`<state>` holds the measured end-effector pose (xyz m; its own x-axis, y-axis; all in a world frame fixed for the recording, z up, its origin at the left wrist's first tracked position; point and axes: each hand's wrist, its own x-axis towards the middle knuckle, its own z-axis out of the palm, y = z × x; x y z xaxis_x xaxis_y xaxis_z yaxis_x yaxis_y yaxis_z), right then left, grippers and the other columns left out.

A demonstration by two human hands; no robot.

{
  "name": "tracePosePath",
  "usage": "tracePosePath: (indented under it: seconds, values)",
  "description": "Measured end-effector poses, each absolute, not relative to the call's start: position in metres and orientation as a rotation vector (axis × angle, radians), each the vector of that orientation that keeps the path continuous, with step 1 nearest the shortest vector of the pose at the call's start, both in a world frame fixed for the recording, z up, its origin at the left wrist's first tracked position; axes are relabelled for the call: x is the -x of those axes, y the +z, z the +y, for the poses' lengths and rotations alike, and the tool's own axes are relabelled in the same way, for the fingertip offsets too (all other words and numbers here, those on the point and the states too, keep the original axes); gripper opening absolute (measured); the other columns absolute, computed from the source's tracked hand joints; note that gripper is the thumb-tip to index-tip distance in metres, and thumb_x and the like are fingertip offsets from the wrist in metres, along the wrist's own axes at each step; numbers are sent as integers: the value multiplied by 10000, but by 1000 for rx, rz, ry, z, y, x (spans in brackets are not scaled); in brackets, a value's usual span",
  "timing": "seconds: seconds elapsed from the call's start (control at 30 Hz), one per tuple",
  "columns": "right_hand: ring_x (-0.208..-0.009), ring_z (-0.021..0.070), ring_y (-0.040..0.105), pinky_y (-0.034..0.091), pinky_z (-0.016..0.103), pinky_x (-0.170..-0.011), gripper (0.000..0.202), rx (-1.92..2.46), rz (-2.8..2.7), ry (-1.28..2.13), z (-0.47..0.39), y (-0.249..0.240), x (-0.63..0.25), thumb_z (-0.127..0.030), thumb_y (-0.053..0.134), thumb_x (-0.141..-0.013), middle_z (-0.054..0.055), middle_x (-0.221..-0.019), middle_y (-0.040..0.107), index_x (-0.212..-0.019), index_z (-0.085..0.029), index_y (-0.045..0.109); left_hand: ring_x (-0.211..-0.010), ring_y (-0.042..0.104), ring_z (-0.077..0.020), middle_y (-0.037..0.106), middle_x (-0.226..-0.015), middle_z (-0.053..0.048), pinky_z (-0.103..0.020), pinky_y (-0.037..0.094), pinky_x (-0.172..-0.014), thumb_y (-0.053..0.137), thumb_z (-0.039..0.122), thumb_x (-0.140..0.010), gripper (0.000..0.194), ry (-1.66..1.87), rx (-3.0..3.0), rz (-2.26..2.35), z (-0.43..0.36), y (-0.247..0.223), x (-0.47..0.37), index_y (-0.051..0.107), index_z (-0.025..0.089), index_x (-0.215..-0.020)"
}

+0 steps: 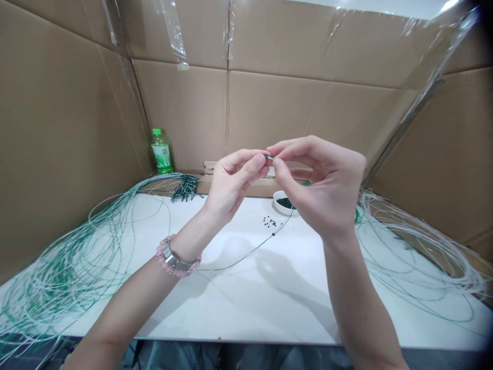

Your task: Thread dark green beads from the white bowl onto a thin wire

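My left hand (236, 180) and my right hand (323, 180) meet in the air above the table. Thumb and forefinger of each are pinched on a short bit of green and white cord (270, 157), whose ends the fingertips hide. Below the right hand a thin cord (246, 256) runs down to the table, with a small dark bead (273, 234) on it. Whether this is the same cord as the pinched one, I cannot tell. Several loose black beads (269, 222) lie beside a white bowl (276, 204) of dark beads, partly behind my right hand.
A heap of green and white cords (73, 267) covers the left side, its dark ends bunched (186, 188) at the back. More pale cords (435, 257) lie at right. A green-capped bottle (162, 154) stands in the back left corner. Cardboard walls (277, 108) enclose the white table (239, 313).
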<state>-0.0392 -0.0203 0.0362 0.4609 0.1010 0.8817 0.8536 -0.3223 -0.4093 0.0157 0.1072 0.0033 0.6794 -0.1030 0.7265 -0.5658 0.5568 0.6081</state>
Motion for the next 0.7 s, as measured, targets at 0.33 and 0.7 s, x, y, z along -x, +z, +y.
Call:
tracePosePath:
  seconds: [0.33, 0.7]
  values:
    - [-830, 158, 671, 606, 267, -644, 108, 1770, -851, -1062, -23, 31, 36, -137, 593, -818, 5, -904, 682, -770, -232, 613, -658, 645, -42, 707, -772, 48, -120, 567, -675, 764, 337, -722, 81, 381, -1019, -842, 110, 5, -15, 742, 267, -758]
    - [-778, 138, 668, 603, 228, -611, 102, 1843, -896, -1128, -25, 33, 36, -131, 597, -816, -1, -855, 686, -767, -218, 618, -690, 650, -89, 698, -766, 13, -180, 568, -653, 715, 306, -782, 85, 588, -1197, -918, 116, 6, -14, 731, 223, -783]
